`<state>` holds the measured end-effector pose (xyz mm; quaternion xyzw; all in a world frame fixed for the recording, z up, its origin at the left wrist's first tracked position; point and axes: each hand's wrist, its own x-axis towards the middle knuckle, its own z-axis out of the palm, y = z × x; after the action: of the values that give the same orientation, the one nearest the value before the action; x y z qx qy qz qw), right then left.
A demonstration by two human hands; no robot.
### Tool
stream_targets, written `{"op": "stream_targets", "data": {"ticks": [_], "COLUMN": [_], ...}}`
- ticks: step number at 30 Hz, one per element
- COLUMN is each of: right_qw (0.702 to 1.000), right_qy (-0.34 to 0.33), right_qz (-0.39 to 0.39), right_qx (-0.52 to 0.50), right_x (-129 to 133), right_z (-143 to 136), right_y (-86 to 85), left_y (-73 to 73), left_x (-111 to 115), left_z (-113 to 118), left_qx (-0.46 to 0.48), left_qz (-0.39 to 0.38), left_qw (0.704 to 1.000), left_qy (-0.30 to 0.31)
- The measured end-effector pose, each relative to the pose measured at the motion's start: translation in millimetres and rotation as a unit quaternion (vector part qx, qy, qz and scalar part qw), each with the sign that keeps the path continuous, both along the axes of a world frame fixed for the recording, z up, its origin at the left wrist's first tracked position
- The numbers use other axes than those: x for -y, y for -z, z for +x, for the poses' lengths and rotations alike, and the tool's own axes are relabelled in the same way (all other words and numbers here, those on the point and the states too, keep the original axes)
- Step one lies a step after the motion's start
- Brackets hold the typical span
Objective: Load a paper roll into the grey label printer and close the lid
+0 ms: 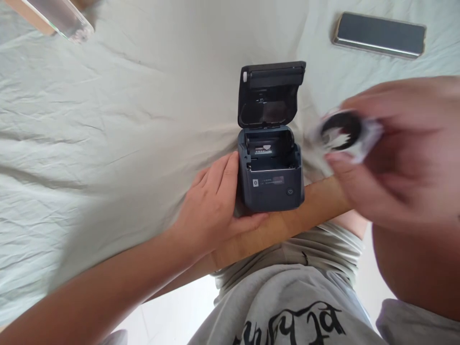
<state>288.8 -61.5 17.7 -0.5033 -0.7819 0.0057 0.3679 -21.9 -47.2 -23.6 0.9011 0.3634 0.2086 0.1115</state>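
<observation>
A dark blue-grey portable label printer [272,189] stands near the table's front edge, its lid [269,96] raised and the roll bay exposed. A power button and a Bluetooth mark show on its front. My left hand [212,201] grips the printer, fingers along its left side and thumb across the bottom of the front. To the right of the printer, my right hand [391,148] is raised and holds a small white label roll [364,139] with a black core. Motion blurs that hand and the roll. The bay has no roll in it.
A wrinkled pale cloth [143,105] covers the table, whose wooden edge [312,199] is bare at the front. A dark rectangular case [381,36] lies at the back right. A clear, shiny item [66,19] is partly cut off at the back left.
</observation>
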Motion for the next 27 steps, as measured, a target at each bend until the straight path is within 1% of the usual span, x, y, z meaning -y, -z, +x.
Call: {"op": "stream_targets", "data": {"ticks": [1,2,3,4,6,8,12,14,16,19,22,24,27], "right_qw": [0.999,0.996,0.994,0.993,0.994,0.996,0.998,0.998,0.997,0.996,0.992,0.992,0.996], "right_qy": [-0.05,-0.079,-0.1,-0.104,-0.089,-0.067,-0.05,-0.056,-0.064,-0.082,-0.105,-0.101,-0.042], "right_qz": [0.006,0.034,0.033,0.033,0.018,0.009,-0.022,-0.026,-0.014,-0.005,0.002,0.011,0.024], "right_qx": [0.012,0.023,0.042,0.053,0.062,0.058,0.02,-0.01,-0.029,-0.046,-0.067,-0.075,-0.075], "right_x": [-2.8,-6.7,-11.2,-15.7,-22.8,-26.7,-26.7,-23.4,-18.0,-7.8,1.2,4.8,3.4], "right_z": [-16.1,-28.8,-37.9,-43.3,-45.7,-42.2,-38.3,-40.3,-42.5,-42.8,-40.6,-39.4,-38.4], "right_y": [-4.8,-7.1,-7.3,-6.0,-1.1,3.1,3.8,3.5,6.1,16.0,25.5,25.6,14.5], "left_y": [0.1,0.5,1.1,1.7,2.7,3.0,3.3,4.2,5.5,5.8,3.0,0.6,-1.4], "left_x": [-0.2,-0.2,0.0,0.3,1.3,2.2,3.1,3.1,3.1,3.5,4.0,4.0,3.3], "left_z": [0.0,0.4,1.0,1.7,2.9,3.3,2.7,2.5,2.6,2.7,1.5,-0.2,-3.4], "left_qx": [0.0,0.003,0.007,0.01,0.013,0.013,0.01,0.007,0.016,0.052,0.051,0.04,0.04], "left_qz": [0.007,0.016,0.023,0.029,0.033,0.034,0.044,0.044,0.045,0.035,0.011,-0.005,-0.031], "left_qw": [1.0,1.0,1.0,1.0,0.999,0.999,0.999,0.999,0.999,0.998,0.999,0.999,0.998], "left_qy": [0.001,0.003,0.005,0.005,0.007,0.007,0.001,0.001,0.003,0.01,0.017,0.021,0.031]}}
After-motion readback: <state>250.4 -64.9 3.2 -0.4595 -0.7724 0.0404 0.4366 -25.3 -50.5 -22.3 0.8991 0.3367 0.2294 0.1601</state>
